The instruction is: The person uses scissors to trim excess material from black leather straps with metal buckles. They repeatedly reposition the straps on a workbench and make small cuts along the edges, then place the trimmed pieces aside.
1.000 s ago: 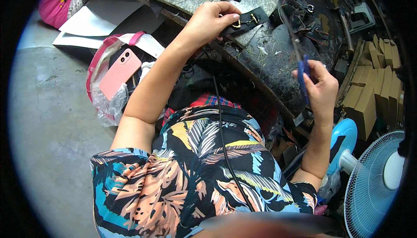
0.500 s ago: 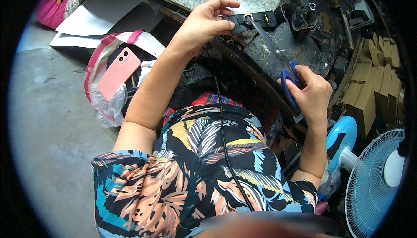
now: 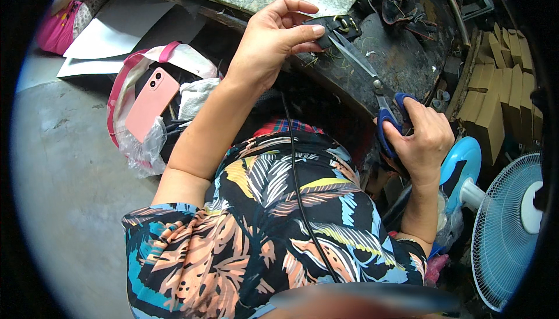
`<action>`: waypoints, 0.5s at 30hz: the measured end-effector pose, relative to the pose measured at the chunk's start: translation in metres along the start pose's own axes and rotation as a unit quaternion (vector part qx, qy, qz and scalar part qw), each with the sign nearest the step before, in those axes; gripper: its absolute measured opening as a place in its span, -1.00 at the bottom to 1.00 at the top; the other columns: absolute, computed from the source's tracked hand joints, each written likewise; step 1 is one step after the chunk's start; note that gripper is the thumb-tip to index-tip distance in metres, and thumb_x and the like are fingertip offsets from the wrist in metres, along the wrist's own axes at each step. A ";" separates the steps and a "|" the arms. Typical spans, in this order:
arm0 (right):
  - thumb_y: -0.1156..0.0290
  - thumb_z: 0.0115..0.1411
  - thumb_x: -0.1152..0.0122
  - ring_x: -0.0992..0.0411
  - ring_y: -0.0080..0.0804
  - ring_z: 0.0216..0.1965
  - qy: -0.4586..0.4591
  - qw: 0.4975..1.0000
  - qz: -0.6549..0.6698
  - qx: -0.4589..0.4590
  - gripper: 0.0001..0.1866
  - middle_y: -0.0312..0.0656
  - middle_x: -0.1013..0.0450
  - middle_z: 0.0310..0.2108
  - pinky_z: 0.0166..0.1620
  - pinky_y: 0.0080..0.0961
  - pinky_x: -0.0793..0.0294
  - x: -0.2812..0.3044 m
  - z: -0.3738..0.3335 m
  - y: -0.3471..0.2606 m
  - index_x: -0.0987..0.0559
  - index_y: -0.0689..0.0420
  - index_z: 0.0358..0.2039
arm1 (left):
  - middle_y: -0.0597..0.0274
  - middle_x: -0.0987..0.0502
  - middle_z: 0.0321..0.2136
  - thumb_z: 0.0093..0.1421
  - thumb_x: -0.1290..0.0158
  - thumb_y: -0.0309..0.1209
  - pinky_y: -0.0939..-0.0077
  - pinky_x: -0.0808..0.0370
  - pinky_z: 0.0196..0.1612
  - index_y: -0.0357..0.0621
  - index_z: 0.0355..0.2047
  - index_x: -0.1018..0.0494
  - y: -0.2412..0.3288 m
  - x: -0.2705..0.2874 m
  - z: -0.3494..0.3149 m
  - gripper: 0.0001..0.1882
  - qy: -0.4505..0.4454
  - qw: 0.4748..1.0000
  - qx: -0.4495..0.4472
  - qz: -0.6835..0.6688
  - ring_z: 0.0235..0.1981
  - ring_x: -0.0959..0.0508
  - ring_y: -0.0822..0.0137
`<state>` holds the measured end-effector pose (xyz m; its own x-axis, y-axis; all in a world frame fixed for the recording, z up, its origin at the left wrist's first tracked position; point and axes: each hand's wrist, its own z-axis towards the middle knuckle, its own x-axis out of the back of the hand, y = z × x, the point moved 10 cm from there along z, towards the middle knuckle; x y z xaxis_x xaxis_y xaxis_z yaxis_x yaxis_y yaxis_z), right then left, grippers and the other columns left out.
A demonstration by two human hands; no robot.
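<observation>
Hands well apart by workbench edge, scissors between.

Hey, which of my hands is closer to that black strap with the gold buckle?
Left. Your left hand holds one end of the black strap; your right hand is apart from it, lower right in view, gripping the blue-handled scissors.

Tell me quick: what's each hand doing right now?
Left hand: closed, pinching a black buckled strap.
Right hand: closed, holding blue-handled scissors.
</observation>
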<state>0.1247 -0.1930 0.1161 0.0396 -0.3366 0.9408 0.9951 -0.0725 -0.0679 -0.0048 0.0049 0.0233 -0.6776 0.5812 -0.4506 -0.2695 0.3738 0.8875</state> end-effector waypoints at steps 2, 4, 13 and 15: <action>0.21 -0.22 -0.57 -0.51 -0.28 -0.48 0.005 1.000 -0.008 0.001 -0.51 -0.21 -0.55 -0.49 -0.37 -0.37 -0.40 0.004 -0.003 0.000 -0.64 0.12 -0.26 | 0.17 -0.58 -0.26 0.18 -0.26 -0.60 0.59 -0.68 -0.20 -0.31 -0.03 -0.45 -0.001 -0.003 -0.003 -0.64 0.002 1.000 0.003 -0.012 -0.23 -0.65 0.40; 0.19 -0.21 -0.57 -0.50 -0.29 -0.48 0.005 1.000 -0.018 0.002 -0.51 -0.22 -0.55 -0.49 -0.37 -0.37 -0.38 0.006 -0.004 0.000 -0.64 0.11 -0.25 | 0.17 -0.57 -0.25 0.18 -0.26 -0.59 0.58 -0.69 -0.19 -0.31 -0.04 -0.44 -0.001 -0.005 -0.004 -0.65 0.006 1.000 0.002 -0.014 -0.22 -0.65 0.39; 0.15 -0.20 -0.58 -0.50 -0.33 -0.49 0.014 0.998 -0.061 0.018 -0.50 -0.24 -0.54 -0.50 -0.39 -0.38 -0.36 0.014 -0.009 -0.005 -0.64 0.11 -0.25 | 0.14 -0.58 -0.24 0.19 -0.26 -0.57 0.52 -0.70 -0.16 -0.31 0.01 -0.40 -0.006 -0.012 -0.007 -0.60 -0.006 0.999 0.026 -0.044 -0.21 -0.66 0.36; 0.15 -0.19 -0.58 -0.50 -0.33 -0.49 0.012 0.998 -0.056 0.020 -0.50 -0.23 -0.54 -0.50 -0.40 -0.37 -0.36 0.014 -0.010 -0.004 -0.64 0.12 -0.25 | 0.13 -0.58 -0.24 0.19 -0.26 -0.57 0.51 -0.70 -0.15 -0.32 0.01 -0.40 -0.007 -0.014 -0.008 -0.60 -0.005 0.998 0.024 -0.049 -0.21 -0.66 0.36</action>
<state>0.1200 -0.2067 0.1263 -0.0739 -0.3513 0.9333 0.9959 -0.0743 0.0509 0.0011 -0.0118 0.0247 -0.6419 0.5474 -0.5370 -0.3016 0.4636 0.8331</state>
